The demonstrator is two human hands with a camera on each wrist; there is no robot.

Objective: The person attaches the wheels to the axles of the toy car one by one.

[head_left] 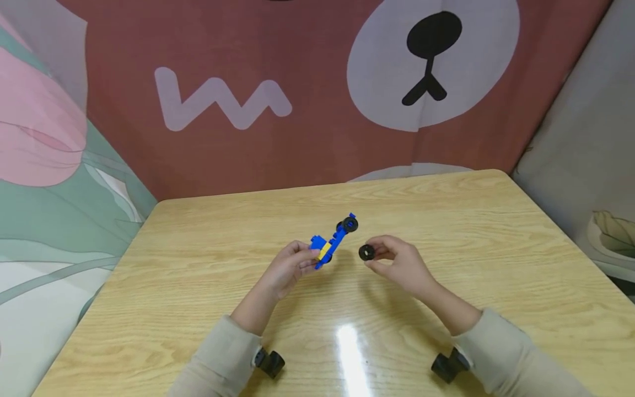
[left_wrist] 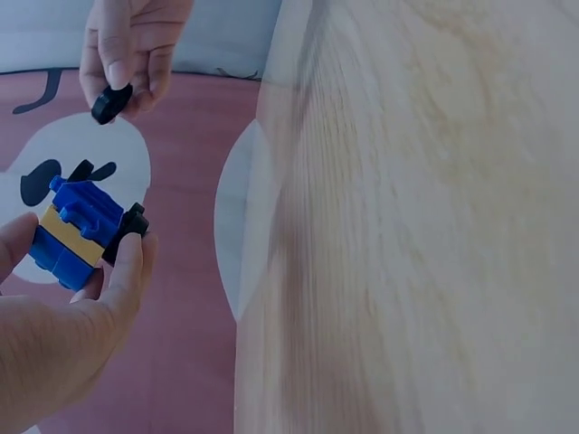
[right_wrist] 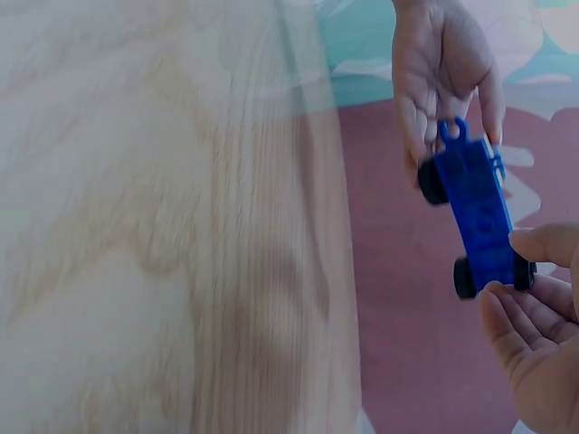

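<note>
A blue toy car (head_left: pixel 337 238) with a yellow block in its body is held up above the table, tilted with its far end raised. My left hand (head_left: pixel 292 267) grips it by the near end. Black wheels sit at the far end, and one more shows near the left hand in the right wrist view; a small bare blue stub (right_wrist: pixel 498 165) sticks out on the opposite side. Between thumb and fingers, my right hand (head_left: pixel 402 264) pinches a small black toy tire (head_left: pixel 366 252) with a hole in its middle. In the head view, the tire is apart from the car.
Below both hands lies a wood-grain table (head_left: pixel 198 275), its back edge against a reddish-brown cloth (head_left: pixel 307 149) with a cartoon face. Patterned fabric (head_left: pixel 44 165) hangs at the left, pale cloth (head_left: pixel 585 121) at the right. Each sleeve cuff carries a black wrist camera (head_left: pixel 270 364).
</note>
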